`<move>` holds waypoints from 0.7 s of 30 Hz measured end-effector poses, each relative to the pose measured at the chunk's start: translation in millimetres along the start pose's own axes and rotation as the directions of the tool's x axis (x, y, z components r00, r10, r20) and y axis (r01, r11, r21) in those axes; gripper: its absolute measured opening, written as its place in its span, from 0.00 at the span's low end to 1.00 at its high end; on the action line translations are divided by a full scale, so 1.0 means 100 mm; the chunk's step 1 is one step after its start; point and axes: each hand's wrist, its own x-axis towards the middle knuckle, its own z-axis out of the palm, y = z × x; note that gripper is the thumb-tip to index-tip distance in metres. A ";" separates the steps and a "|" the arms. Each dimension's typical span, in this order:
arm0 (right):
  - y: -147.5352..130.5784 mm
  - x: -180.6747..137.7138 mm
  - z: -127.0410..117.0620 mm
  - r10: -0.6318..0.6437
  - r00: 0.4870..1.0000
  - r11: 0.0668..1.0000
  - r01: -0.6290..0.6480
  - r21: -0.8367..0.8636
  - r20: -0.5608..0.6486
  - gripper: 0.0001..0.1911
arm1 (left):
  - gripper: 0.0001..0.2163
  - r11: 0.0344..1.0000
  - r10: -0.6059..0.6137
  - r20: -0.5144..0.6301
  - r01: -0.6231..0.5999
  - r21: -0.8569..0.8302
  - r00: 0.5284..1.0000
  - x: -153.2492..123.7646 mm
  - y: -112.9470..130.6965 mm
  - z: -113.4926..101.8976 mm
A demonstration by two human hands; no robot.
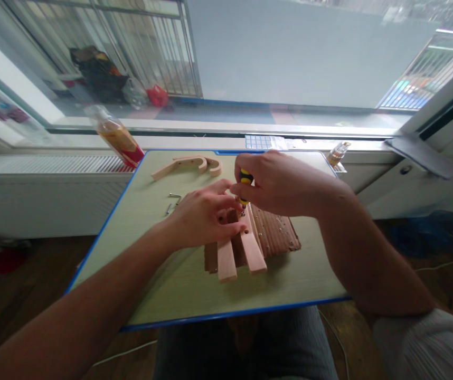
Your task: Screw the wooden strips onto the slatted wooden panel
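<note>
My right hand [270, 179] is closed around a yellow-and-black screwdriver [246, 178], held upright. Its tip stands over a small metal fastener in a pale wooden bar [253, 250]. My left hand [200, 216] lies across the work, its thumb against that bar and its fingers close to the screwdriver tip, gripping the bar. Beside it, a second wooden bar [226, 262] runs nearly parallel, partly hidden by the left hand. Both bars rest on a ribbed brown piece of cardboard [276, 235] with small metal bits on it.
Curved wooden hooks [189, 164] lie at the back left of the blue-edged table [163, 290]. Several metal pieces [173, 200], perhaps bolts and an Allen key, lie left of my hand. A drink bottle [118, 137] and a small glass bottle [338, 153] stand beyond the table.
</note>
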 end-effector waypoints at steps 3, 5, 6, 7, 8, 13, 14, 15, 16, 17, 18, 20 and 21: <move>0.03 -0.02 -0.04 -0.084 0.995 0.994 0.079 0.080 0.057 0.08 | 0.10 1.000 0.006 -0.002 -0.006 0.004 1.000 0.00 -0.01 0.01; 0.05 -0.03 -0.06 -0.110 0.991 0.989 0.102 0.109 0.074 0.07 | 0.10 1.000 -0.008 0.001 0.008 -0.010 1.000 0.00 -0.01 0.01; 0.06 -0.03 -0.06 -0.111 0.992 0.988 0.103 0.114 0.068 0.06 | 0.09 1.000 -0.015 0.002 0.015 -0.018 1.000 0.00 -0.01 0.01; 0.06 -0.03 -0.06 -0.105 0.993 0.989 0.099 0.114 0.055 0.05 | 0.09 1.000 -0.020 0.001 0.020 -0.023 1.000 0.00 0.00 0.00; 0.05 -0.02 -0.06 -0.099 0.994 0.989 0.095 0.111 0.038 0.04 | 0.09 0.999 -0.025 0.001 0.025 -0.024 1.000 0.00 0.00 0.00; 0.02 0.01 0.00 -0.068 0.997 0.995 0.070 0.076 -0.038 0.06 | 0.09 1.000 -0.020 0.010 0.020 -0.015 1.000 0.00 0.02 -0.01; 0.01 0.02 0.01 -0.051 0.998 0.997 0.053 0.061 -0.042 0.06 | 0.09 1.000 -0.018 0.014 0.018 -0.016 1.000 0.00 0.02 -0.01; 0.01 0.03 0.02 -0.033 0.999 0.998 0.035 0.042 -0.042 0.07 | 0.09 1.000 -0.017 0.015 0.017 -0.017 1.000 0.00 0.02 -0.01; 0.01 0.03 0.02 -0.019 0.999 1.000 0.020 0.024 -0.040 0.07 | 0.08 1.000 -0.019 0.018 0.019 -0.016 1.000 0.00 0.03 -0.01; 0.01 0.03 0.02 -0.009 0.999 1.000 0.009 0.008 -0.034 0.08 | 0.08 1.000 -0.022 0.021 0.022 -0.015 1.000 0.00 0.03 -0.02; 0.01 0.03 0.02 0.000 1.000 1.000 0.000 -0.002 -0.028 0.09 | 0.08 1.000 -0.022 0.024 0.022 -0.015 0.999 0.00 0.02 -0.02; 0.02 0.02 0.01 0.014 1.000 1.000 -0.014 -0.003 -0.006 0.10 | 0.08 1.000 -0.012 0.026 0.013 -0.015 1.000 0.00 0.01 -0.02; 0.02 0.01 0.00 0.018 1.000 1.000 -0.018 0.008 0.010 0.10 | 0.09 1.000 -0.004 0.021 0.004 -0.013 1.000 0.00 0.00 -0.01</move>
